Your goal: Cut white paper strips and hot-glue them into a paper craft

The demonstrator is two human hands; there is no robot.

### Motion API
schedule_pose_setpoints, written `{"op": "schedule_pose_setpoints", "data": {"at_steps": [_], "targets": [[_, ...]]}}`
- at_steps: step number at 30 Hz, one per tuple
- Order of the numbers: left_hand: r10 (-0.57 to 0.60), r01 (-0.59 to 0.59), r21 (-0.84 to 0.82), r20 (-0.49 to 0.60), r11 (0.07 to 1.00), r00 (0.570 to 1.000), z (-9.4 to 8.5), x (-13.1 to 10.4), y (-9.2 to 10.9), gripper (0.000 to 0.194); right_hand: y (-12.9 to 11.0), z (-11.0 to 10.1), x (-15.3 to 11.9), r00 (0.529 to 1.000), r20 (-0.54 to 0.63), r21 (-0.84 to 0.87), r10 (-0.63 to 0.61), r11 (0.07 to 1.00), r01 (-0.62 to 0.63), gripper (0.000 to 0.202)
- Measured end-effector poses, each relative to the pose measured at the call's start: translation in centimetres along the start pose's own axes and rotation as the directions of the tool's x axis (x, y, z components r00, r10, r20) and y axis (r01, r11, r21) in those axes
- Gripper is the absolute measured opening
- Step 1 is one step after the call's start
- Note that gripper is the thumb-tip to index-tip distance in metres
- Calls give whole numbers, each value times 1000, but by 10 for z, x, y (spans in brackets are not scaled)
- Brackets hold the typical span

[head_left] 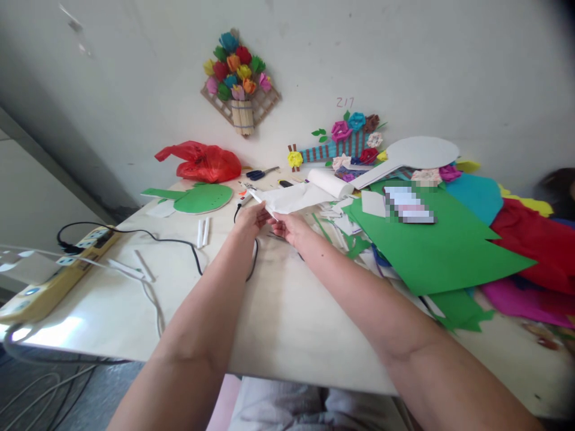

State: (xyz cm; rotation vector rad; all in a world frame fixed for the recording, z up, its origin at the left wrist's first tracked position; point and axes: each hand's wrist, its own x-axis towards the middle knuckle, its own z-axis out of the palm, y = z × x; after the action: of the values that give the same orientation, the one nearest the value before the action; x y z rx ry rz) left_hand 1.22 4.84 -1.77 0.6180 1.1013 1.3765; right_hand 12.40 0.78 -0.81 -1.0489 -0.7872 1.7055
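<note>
A sheet of thin white paper stretches over the middle of the table, its far right end curled into a loose roll. Along its near left edge runs a narrow rolled or folded strip. My left hand pinches that edge between closed fingers. Just to the right, my right hand grips the same edge, nearly touching the left. Beyond the left hand lies a white tool with a black cord, partly hidden by the paper. Short white paper tubes rest left of the hands.
Left stands a yellow power strip with trailing cords. Dark-handled scissors, a red plastic bag and a green fan-shaped board lie behind. At right are green sheets, a phone, paper scraps and a white fan-shaped board.
</note>
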Motion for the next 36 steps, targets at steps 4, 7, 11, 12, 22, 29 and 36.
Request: {"op": "schedule_pose_setpoints", "data": {"at_steps": [4,7,11,12,22,29,36], "targets": [[-57,57,7,28,998,998,0,-6,4,12,2,2,2,999,-32,14,-15,1000,15,13],[-119,118,28,33,993,992,0,-11,7,30,3,2,3,999,-40,26,-32,999,33,14],[-147,147,69,-5,987,989,1,-13,7,20,4,3,2,997,-57,22,-55,998,57,16],[-140,140,79,-7,987,990,2,-13,6,14,4,3,2,996,-66,16,-56,998,57,17],[75,-73,54,-23,996,997,2,-4,-7,7,6,3,3,997,-26,-118,-73,991,69,15],[82,-81,5,-68,997,994,-2,1,-5,5,-34,-14,-14,996,46,-943,-74,327,68,11],[104,-103,12,-37,995,994,-4,0,-5,5,-65,-23,-42,978,104,-874,182,-453,177,21]]}}
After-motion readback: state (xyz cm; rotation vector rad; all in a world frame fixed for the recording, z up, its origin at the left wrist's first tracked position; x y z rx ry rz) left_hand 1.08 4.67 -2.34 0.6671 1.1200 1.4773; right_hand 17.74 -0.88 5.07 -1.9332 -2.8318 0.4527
